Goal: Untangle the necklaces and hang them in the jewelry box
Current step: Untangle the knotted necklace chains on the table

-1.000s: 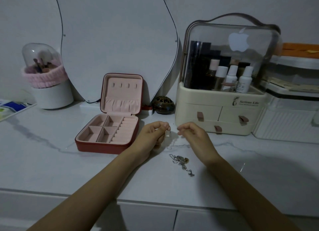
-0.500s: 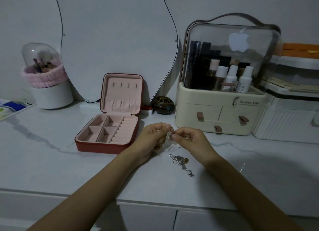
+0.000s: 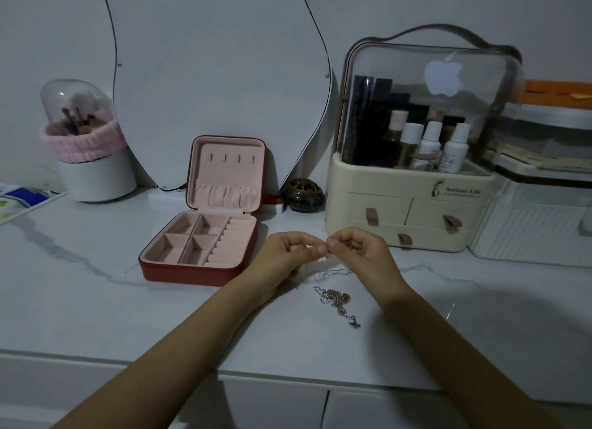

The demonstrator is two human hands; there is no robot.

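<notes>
While both hands meet over the white marble counter (image 3: 96, 300), the left hand (image 3: 285, 252) and right hand (image 3: 358, 252) pinch a thin silver chain (image 3: 330, 270) between thumb and fingertips, fingertips almost touching; the chain trails down from the pinch in loose strands to the counter just below the hands; nearer the viewer, a tangled heap of necklaces (image 3: 336, 302) lies on the marble, apart from both hands, one pendant end stretched toward the near right; left of the hands the red jewelry box (image 3: 198, 268) stands open, pink lining, lid upright with a row of small hooks and a gathered pocket, tray compartments bare; far right, a cream cosmetic organiser (image 3: 407, 210) with clear lid and bottles; far left, a brush holder (image 3: 93, 172) with pink band; a small dark round pot (image 3: 302, 194) sits between box and organiser; a curved mirror (image 3: 208, 76) leans behind.
</notes>
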